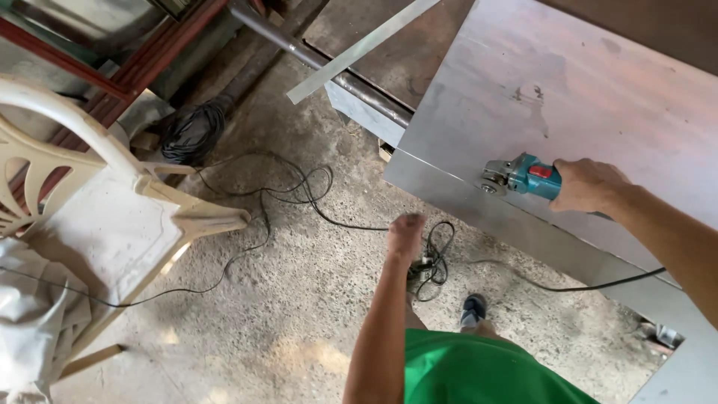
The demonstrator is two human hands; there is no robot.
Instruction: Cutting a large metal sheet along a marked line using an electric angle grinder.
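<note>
A teal angle grinder point(521, 176) with a red switch sits against the near-left edge of a large steel sheet point(568, 90), its disc end pointing left toward the sheet's corner. The person's right hand point(588, 185) is wrapped closed around the rear of the tool's body, the forearm reaching in from the right. A black power cord point(568, 287) trails from under that arm across the sheet's lower edge and down to a tangle of cable on the concrete floor point(299, 299).

The left hand point(405, 233) hangs out over the floor, well apart from the grinder, blurred; it looks loosely curled and holds nothing that can be made out. Below it are the person's green shirt point(486, 370) and one dark shoe point(473, 308).

More black cable loops leftward toward a cream plastic chair point(90, 194) at the left, with pale cloth point(30, 322) bunched beside it. At the far side lie a dark coil of wire point(193, 133), a metal pipe point(314, 60) and a flat metal strip point(359, 51) angled across it.
</note>
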